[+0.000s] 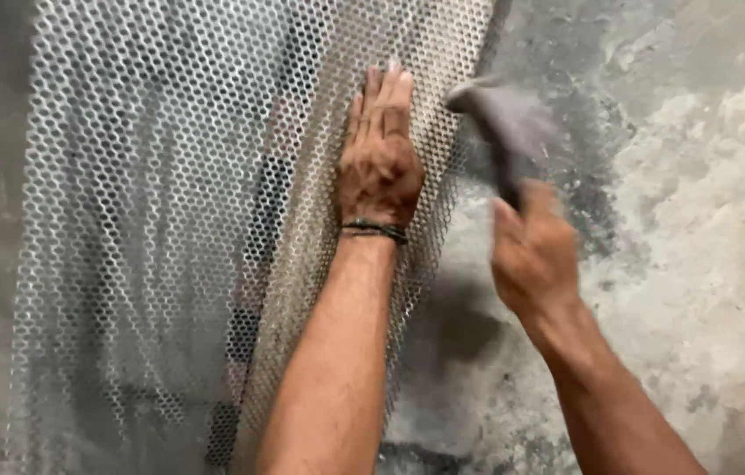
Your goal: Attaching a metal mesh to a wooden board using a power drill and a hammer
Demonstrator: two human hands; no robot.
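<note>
Under left hand (379,154), shiny perforated metal sheet (170,220)

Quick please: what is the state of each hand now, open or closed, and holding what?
Left hand: open, flat on the perforated metal sheet.
Right hand: closed on a blurred grey tool, perhaps a hammer.

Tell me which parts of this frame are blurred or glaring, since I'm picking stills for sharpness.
Head view: the right hand and the dark tool it grips are smeared by motion blur; the left hand, flat on the perforated metal sheet, is fairly sharp; the sheet's left side shows pale glare; a soft shadow lies on the concrete floor beneath the arms.
</note>
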